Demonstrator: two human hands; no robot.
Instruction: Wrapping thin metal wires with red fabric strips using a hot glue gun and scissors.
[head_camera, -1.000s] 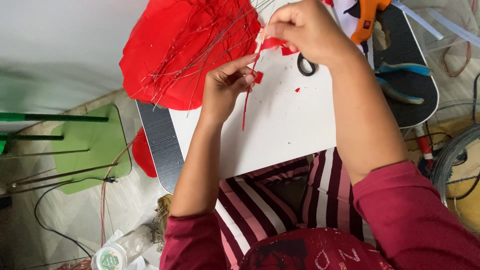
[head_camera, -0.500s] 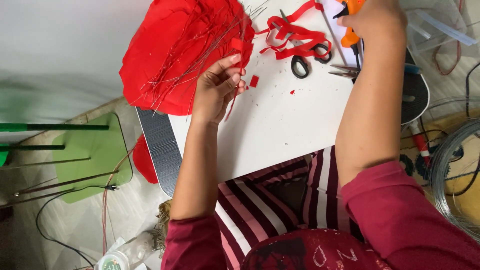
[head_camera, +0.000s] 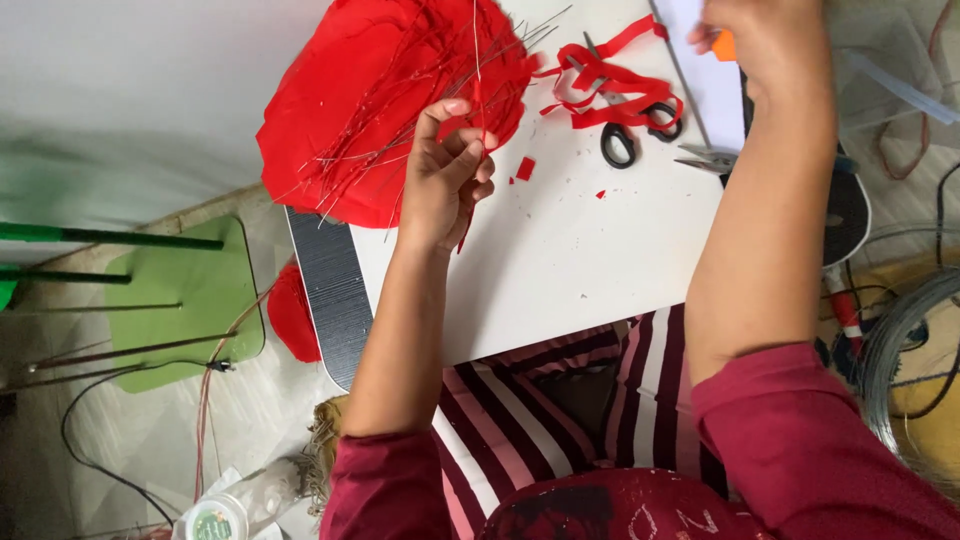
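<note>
My left hand (head_camera: 446, 175) pinches a thin red-wrapped wire (head_camera: 476, 105) that stands up between its fingers, just in front of a large red sheet (head_camera: 370, 100) strewn with several thin wires. My right hand (head_camera: 765, 45) reaches to the far edge of the white board (head_camera: 560, 260) and closes around an orange object (head_camera: 724, 45), mostly hidden. Black-handled scissors (head_camera: 630, 130) lie between the hands under loose red paper strips (head_camera: 610, 85).
Small pliers (head_camera: 705, 157) lie right of the scissors. Red scraps (head_camera: 524, 168) dot the board. A green stool (head_camera: 170, 300) stands at the left, cables and a wire coil (head_camera: 900, 340) at the right. A plastic bottle (head_camera: 225, 510) lies on the floor.
My right hand let go of the red strip and moved up and right to the orange object. The left hand stayed, now holding the wire upright. Scissors and strips came into view.
</note>
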